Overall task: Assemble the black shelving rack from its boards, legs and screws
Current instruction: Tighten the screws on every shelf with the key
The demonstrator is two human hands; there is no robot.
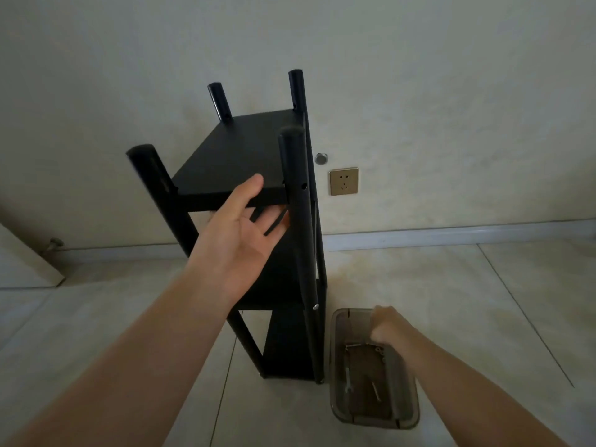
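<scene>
We see the black rack (258, 188) standing upright on the tiled floor (451, 301) near the wall. Our left hand (240, 227) is open, thumb on the top board's front edge. Our right hand (385, 324), fingers curled, reaches into the plastic tray (403, 414) of screws (375, 390); whether it holds anything, we cannot tell.

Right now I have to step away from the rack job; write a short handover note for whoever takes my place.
Left hand: open, thumb over the top board, fingers under its front edge, steadying the rack.
Right hand: down in the clear tray on the floor right of the rack, fingers curled; whether it holds a screw cannot be seen.
Done: rack stands upright, four legs and the boards in place; one screw shows on the front right leg at the middle board.
Left: that leg's hole at the top board looks empty, so likely fit a screw there, then check the other joints. Loose screws lie in the tray.
</scene>
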